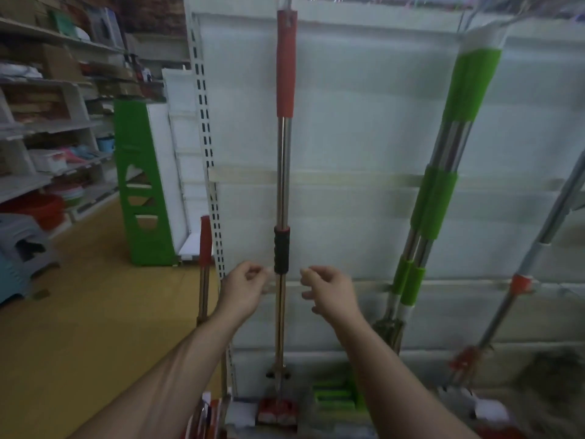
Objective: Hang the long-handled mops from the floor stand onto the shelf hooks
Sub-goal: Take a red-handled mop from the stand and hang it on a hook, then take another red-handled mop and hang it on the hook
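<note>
A steel-poled mop with a red foam grip and black collar [282, 172] hangs upright against the white shelf panel [364, 122]. Both hands flank its pole, loosely curled, holding nothing: left hand [243, 291] at nine o'clock, right hand [330, 291] at three o'clock.

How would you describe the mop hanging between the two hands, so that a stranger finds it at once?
Find the white back panel of the shelf. Near its left edge one mop hangs straight down, alone. It has a red grip on top, a steel pole and a black ribbed sleeve lower down; the mops to its right wear green sleeves and lean.
</note>
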